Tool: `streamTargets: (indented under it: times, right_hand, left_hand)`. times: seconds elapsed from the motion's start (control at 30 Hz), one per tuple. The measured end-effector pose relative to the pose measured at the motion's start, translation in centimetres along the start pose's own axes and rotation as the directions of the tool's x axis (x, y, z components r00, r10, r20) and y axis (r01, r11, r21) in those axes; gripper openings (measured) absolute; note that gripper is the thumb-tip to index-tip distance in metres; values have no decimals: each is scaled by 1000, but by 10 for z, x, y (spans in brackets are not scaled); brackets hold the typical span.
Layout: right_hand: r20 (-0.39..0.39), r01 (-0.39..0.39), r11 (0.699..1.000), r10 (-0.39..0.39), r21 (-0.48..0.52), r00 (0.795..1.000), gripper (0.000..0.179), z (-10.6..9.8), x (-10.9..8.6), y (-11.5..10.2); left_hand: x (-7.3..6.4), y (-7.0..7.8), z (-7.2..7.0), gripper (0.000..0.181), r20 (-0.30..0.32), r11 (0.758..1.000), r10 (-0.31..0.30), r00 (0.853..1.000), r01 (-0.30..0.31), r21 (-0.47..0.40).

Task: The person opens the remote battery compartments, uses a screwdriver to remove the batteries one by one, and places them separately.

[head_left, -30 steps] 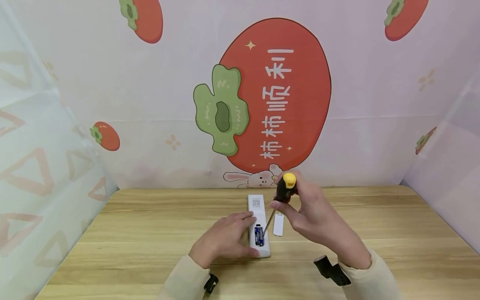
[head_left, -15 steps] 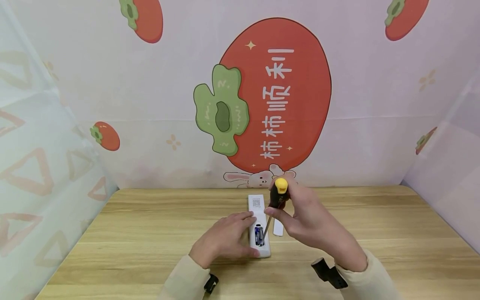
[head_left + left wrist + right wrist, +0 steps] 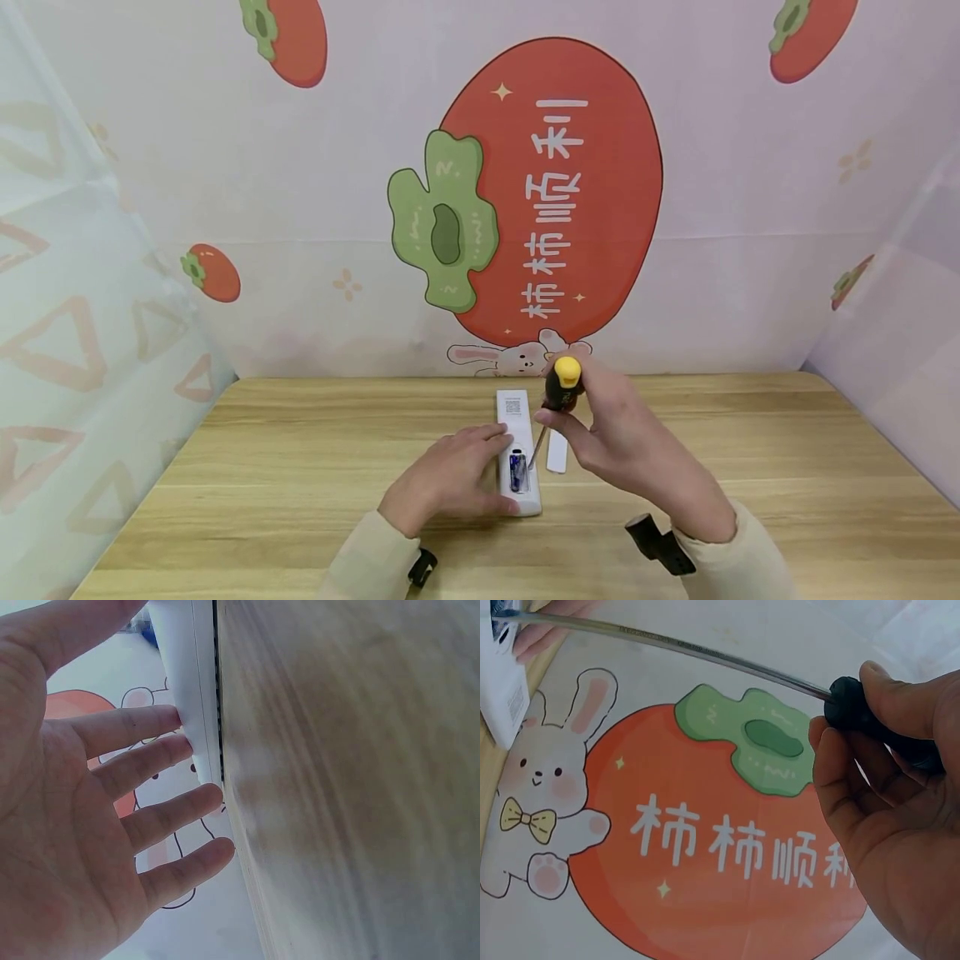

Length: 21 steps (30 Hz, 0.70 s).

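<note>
A white remote control (image 3: 513,412) lies back side up on the table, its battery compartment uncovered. Blue batteries (image 3: 517,472) sit inside, partly blurred. My left hand (image 3: 457,475) rests along the remote's left side, fingertips touching its edge and thumb at the near end; in the left wrist view the fingers (image 3: 169,814) are straight. My right hand (image 3: 630,433) grips a screwdriver (image 3: 564,385) by its black handle with a yellow end. The steel shaft (image 3: 705,652) slants down, with the tip at the compartment's right edge. Whether it touches a battery I cannot tell.
A small white battery cover (image 3: 557,453) lies just right of the remote, partly behind the screwdriver hand. The wooden table (image 3: 300,467) ends at a printed cloth backdrop (image 3: 712,250), with cloth side walls left and right.
The screwdriver tip has gone from the compartment's right side down toward its near end, then back up to the right edge. My right hand has shifted slightly left overall; the left hand stays put.
</note>
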State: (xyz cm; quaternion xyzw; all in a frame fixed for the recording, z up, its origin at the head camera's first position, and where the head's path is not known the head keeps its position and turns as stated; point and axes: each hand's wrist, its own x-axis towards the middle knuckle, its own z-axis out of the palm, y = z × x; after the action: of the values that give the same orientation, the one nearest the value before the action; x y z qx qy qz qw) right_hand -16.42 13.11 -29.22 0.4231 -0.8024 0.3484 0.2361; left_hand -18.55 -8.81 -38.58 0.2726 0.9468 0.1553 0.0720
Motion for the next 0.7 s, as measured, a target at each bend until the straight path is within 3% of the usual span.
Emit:
streamTargets:
  times: [0.2,0.7]
  right_hand:
    - [-18,-21,1000,21,3,1000,49,-4,-1,2]
    - [7,10,995,-11,99,1000,48,-7,0,-2]
  left_hand:
    - [0,0,1,86,6,1000,-14,1000,14,-3]
    - [0,0,0,86,4,1000,-9,1000,9,-10]
